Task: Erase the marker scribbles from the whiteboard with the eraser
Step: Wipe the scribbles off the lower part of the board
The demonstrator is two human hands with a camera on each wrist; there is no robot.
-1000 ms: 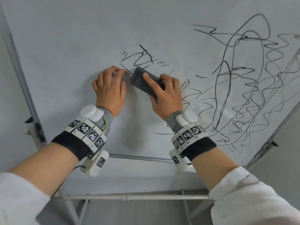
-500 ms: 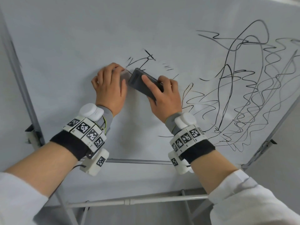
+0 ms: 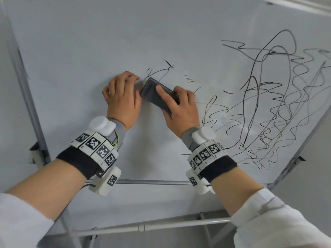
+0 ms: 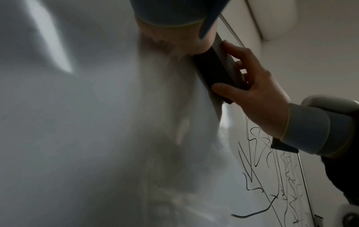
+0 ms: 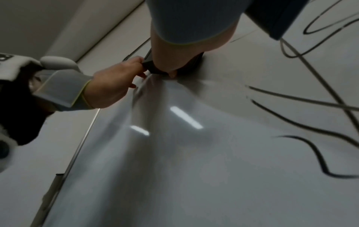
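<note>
Eraser (image 3: 158,94), dark and tilted at mid-frame, lies flat against the whiteboard (image 3: 89,42), gripped by the right hand (image 3: 180,111) with thumb across its back, while the left hand (image 3: 122,97), fingers curled, touches its upper-left end, scribbles (image 3: 268,108) filling the board's right side.

R hand (image 3: 180,108) hides eraser's (image 3: 155,92) far end; scribbles (image 3: 279,104) cut off at edge.

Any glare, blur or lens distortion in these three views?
Head: sharp, evenly lit, whiteboard edges splayed by the wide lens. Left wrist: dim, board smeared and out of focus, eraser and right hand clearer. Right wrist: bright light reflections on the board, scribbles soft.
</note>
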